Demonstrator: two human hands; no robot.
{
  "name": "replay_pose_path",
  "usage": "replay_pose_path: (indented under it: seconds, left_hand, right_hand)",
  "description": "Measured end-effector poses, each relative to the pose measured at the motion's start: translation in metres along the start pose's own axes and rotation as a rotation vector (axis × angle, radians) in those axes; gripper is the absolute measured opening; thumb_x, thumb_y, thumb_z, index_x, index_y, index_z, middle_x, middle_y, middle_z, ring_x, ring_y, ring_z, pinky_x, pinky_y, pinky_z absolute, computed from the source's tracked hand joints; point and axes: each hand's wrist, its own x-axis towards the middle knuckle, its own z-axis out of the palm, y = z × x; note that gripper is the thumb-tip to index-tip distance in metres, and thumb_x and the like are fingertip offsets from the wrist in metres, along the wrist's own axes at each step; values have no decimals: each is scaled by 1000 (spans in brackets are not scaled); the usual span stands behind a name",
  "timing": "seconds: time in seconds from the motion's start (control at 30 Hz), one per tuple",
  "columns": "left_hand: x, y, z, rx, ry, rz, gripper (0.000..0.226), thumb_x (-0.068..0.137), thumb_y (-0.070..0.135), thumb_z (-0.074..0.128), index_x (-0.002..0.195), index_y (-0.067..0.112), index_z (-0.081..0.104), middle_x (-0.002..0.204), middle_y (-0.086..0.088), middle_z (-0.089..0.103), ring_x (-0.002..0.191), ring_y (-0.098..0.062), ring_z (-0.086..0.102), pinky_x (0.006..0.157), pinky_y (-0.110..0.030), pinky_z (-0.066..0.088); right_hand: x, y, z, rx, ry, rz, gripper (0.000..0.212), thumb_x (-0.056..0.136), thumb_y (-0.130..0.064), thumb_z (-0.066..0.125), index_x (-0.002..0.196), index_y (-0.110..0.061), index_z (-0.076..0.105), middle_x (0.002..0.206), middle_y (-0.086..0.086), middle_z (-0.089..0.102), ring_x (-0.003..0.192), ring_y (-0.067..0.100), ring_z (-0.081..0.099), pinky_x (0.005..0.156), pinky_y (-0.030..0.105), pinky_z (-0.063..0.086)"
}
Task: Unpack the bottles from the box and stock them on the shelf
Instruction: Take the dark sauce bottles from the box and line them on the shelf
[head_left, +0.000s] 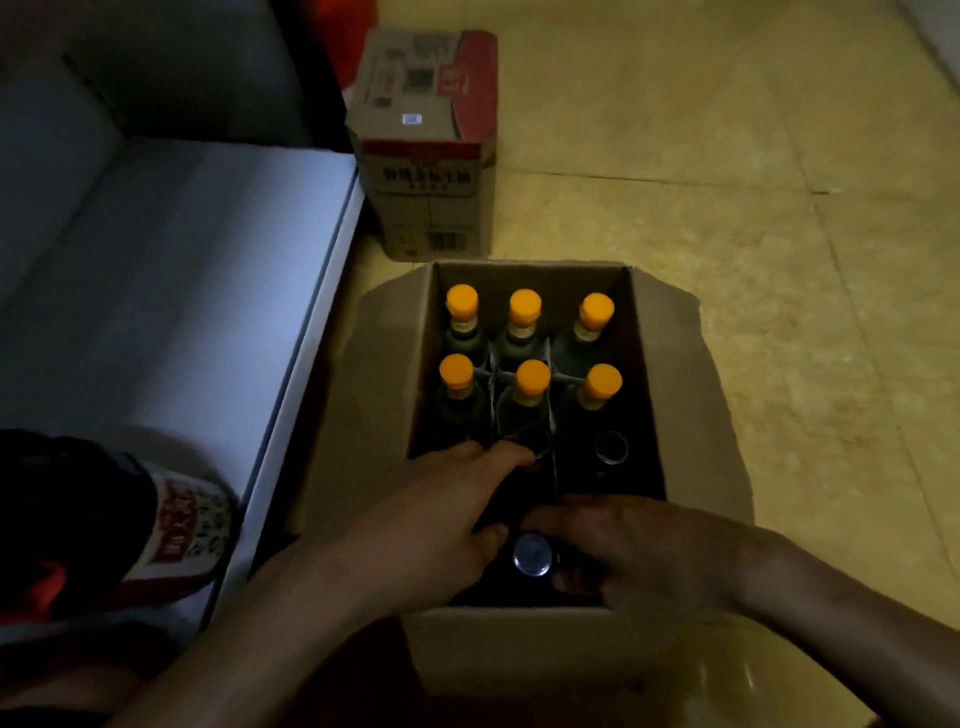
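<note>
An open cardboard box (680, 364) stands on the floor, with cardboard dividers inside. Several dark bottles with orange caps (530, 376) stand upright in its far two rows. In the near rows are dark-capped bottles, one at the right (611, 447) and one with a shiny cap (531, 555) at the front. My left hand (441, 525) and my right hand (639, 551) both reach into the near part of the box, on either side of the shiny-capped bottle. Whether either hand grips it cannot be made out. A white shelf board (171, 291) lies to the left.
One dark bottle with a red and white label (171, 525) stands on the shelf at the lower left. A closed printed carton (426, 140) stands on the tiled floor (753, 156) just behind the open box.
</note>
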Motion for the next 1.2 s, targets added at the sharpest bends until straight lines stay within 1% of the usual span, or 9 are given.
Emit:
replay_pose_path:
  seconds: [0.1,0.2,0.3,0.47,0.73,0.83,0.97,1.13,1.2]
  left_hand:
    - [-1,2,-9,44,-96,-16,64,101,30,60,153,44,27,147,9,44,136,-13,44,110,-36,42]
    - [3,0,-12,20,-95,-21,65,99,28,62,153,44,29,145,8,46,135,-14,45,109,-38,43]
    - [7,-9,-6,82,-110,-31,66,98,28,64,152,44,29,142,7,47,133,-15,45,108,-40,44]
    - [13,-9,-4,119,-172,-24,71,95,28,68,153,41,30,146,5,45,136,-17,43,109,-37,42]
    - [18,-11,-7,77,-233,-28,76,92,24,73,154,36,32,149,3,46,136,-17,46,106,-30,43]
    - [17,-10,-9,13,-256,-24,74,89,25,76,151,36,37,144,6,52,131,-16,51,98,-28,44]
    - [18,-14,-8,-159,-267,-8,80,83,31,82,147,41,37,138,16,59,124,-8,56,101,-29,48]
    - [20,-11,-6,-415,-191,24,68,81,35,85,126,62,41,126,29,60,121,4,57,102,-25,51]
    - [21,-11,-6,-470,-157,46,68,80,37,85,131,57,44,130,28,59,124,7,55,103,-22,50]
  right_hand:
    - [7,-4,-3,-57,-27,2,42,100,-25,58,140,-31,48,136,-2,58,123,19,55,99,36,46]
    - [16,-9,-4,-53,-33,1,41,97,-23,63,137,-25,54,138,0,57,125,19,53,96,30,43]
    - [23,-6,2,-75,-11,1,44,96,-26,65,138,-26,55,142,1,55,130,20,51,101,30,42]
    - [22,0,9,-25,56,-10,38,94,-33,68,130,-27,59,137,-3,60,124,19,57,101,40,48]
    - [10,3,18,169,217,-17,35,92,-33,71,125,-36,61,126,-14,67,117,6,61,98,38,50]
    - [1,2,3,270,300,-20,28,91,-34,73,118,-38,65,115,-18,70,109,0,64,93,35,53]
    - [-13,-7,-16,376,472,-35,24,88,-35,77,105,-47,67,104,-25,71,101,-9,64,78,12,49]
    - [-30,-23,-35,559,617,-97,12,87,-29,77,98,-29,73,96,-9,74,93,6,71,76,28,60]
    - [-34,-30,-43,651,658,-113,13,84,-32,78,94,-25,74,92,-5,75,89,8,73,75,30,60]
